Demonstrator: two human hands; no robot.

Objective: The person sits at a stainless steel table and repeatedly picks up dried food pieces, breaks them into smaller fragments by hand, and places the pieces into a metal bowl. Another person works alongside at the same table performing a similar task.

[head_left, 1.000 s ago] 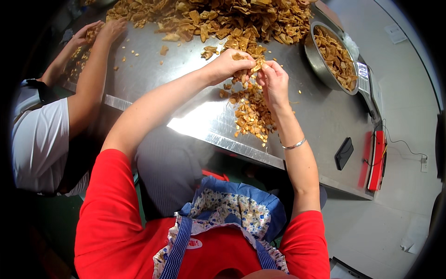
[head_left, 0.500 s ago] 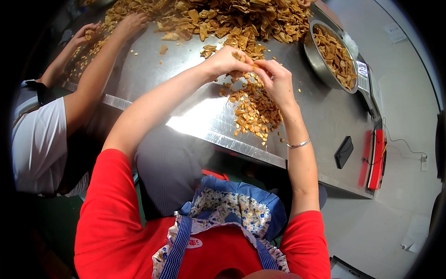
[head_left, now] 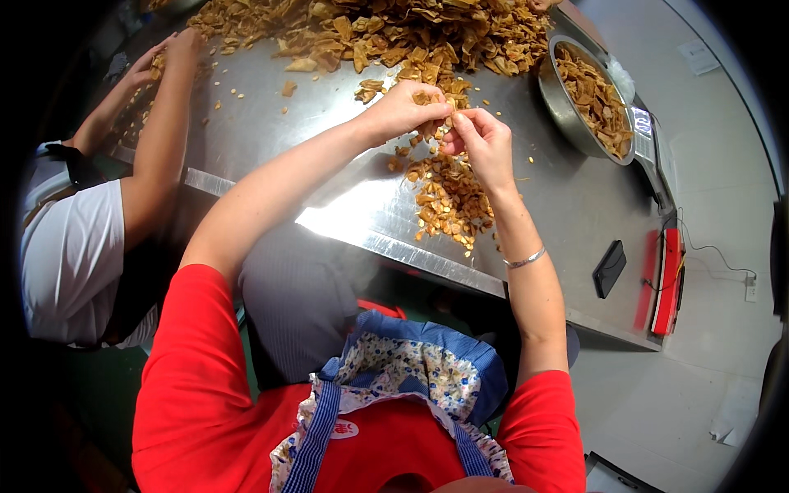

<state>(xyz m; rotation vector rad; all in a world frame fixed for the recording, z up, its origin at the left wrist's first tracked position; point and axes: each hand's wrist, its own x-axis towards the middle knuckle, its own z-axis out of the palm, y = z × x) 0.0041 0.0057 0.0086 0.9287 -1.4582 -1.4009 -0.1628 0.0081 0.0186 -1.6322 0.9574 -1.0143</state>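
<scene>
Over the steel table, my left hand (head_left: 401, 112) is closed, with a dried brown piece (head_left: 422, 99) showing between its curled fingers. My right hand (head_left: 485, 146) pinches thumb to finger right beside the left fingertips; whatever it holds is too small to make out. Beneath both hands lies a heap of small brown bits and pale yellow seeds (head_left: 450, 201), running toward the table's near edge. Beyond them rises a large pile of dried, curled brown slices (head_left: 444, 37).
A steel bowl (head_left: 567, 123) of brown slices sits on a scale (head_left: 643, 131) at the right. A black phone-like object (head_left: 609, 269) and a red device (head_left: 669, 279) lie near the right edge. At the left, a co-worker's hands (head_left: 174, 51) work among similar pieces.
My right hand has drawn slightly down from the left fingertips, its fingers curling more. The co-worker's nearer hand has moved left toward their other hand.
</scene>
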